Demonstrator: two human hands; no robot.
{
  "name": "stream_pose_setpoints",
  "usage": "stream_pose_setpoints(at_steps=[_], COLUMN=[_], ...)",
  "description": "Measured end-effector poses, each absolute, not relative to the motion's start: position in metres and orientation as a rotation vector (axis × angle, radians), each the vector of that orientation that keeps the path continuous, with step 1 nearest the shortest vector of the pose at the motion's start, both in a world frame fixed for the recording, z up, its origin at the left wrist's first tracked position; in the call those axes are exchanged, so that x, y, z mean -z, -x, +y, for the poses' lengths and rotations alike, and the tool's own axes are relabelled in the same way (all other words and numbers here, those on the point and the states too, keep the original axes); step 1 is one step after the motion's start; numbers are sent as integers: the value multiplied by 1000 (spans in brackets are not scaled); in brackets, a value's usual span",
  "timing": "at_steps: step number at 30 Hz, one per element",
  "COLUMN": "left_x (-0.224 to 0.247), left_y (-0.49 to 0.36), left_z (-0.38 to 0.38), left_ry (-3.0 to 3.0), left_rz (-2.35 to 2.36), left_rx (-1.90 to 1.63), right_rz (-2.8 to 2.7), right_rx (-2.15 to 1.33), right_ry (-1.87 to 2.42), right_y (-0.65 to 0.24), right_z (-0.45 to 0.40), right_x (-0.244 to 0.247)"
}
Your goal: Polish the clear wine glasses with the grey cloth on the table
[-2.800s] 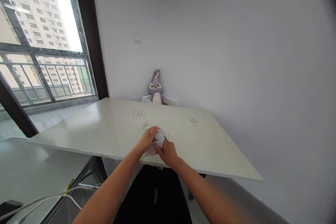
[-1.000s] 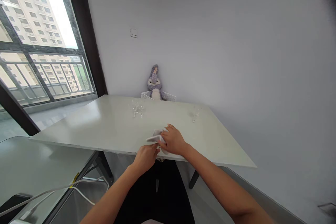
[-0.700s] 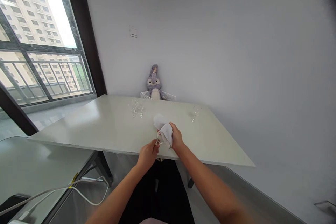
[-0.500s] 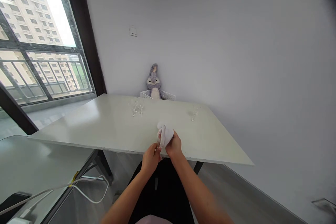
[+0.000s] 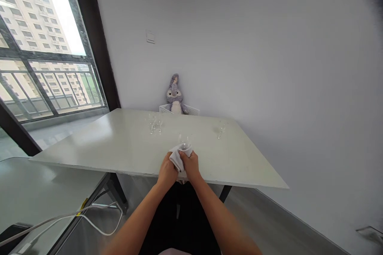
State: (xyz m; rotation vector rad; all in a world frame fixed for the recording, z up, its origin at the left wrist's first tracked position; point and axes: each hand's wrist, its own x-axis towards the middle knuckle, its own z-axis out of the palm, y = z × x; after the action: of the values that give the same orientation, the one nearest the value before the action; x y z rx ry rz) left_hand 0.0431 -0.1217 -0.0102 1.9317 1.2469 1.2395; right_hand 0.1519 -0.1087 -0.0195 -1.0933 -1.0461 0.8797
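Observation:
A white cloth (image 5: 177, 161) is bunched between my two hands just above the table's front edge. Out of its top pokes the clear bowl of a wine glass (image 5: 184, 144); its lower part is hidden by the cloth and fingers. My left hand (image 5: 168, 170) is closed on the left side of the cloth. On the other side, my right hand (image 5: 190, 165) grips the cloth around the glass, thumb lying over the fabric. Whether the left fingers also touch the stem cannot be seen.
Several clear stemmed glasses (image 5: 155, 124) stand at the back left of the white table (image 5: 125, 147). Another stemmed glass (image 5: 220, 130) is at the right. A plush rabbit (image 5: 175, 95) sits in a white basket (image 5: 194, 112) by the wall. Cables (image 5: 98, 231) hang off the side table (image 5: 60, 191).
The cloth has come down and toward me, so the glass bowl now shows above it. My left hand moved up onto the cloth; my right hand shifted left and its thumb came over the fabric.

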Motion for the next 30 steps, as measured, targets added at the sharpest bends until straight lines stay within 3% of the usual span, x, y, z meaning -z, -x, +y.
stream_pose_setpoints(at_steps=[8,10,16,19,22,25,30], left_x=[-21,-27,-41,-46,-48,-47,-37], left_y=[-41,-43,-33,-31,-32,-35,-62], left_z=[-85,-74,-66,-71,-74,-73,-81], left_ry=[-1544,-1405,-1249,-1183,-1182,-1183,-820], left_rz=[1055,953,284,144,191,383,622], left_rx=[-1317,-1276,-821,-766,-843,-1013,-1343], right_rz=[-1547,-1564,-1117,-972,-1161,-1595,-1896], right_rx=[-410,-553,-1654,-1729,-1680,-1247,221], right_ry=[1339,1296,705,550,671,1069,1648], right_y=[-173,-175,-164,-159,-169,-187,-197], right_z=[-90,-90,-119,-133,-130,-116,-102], right_x=[-2,-6,-1,1,-9,-23,-21])
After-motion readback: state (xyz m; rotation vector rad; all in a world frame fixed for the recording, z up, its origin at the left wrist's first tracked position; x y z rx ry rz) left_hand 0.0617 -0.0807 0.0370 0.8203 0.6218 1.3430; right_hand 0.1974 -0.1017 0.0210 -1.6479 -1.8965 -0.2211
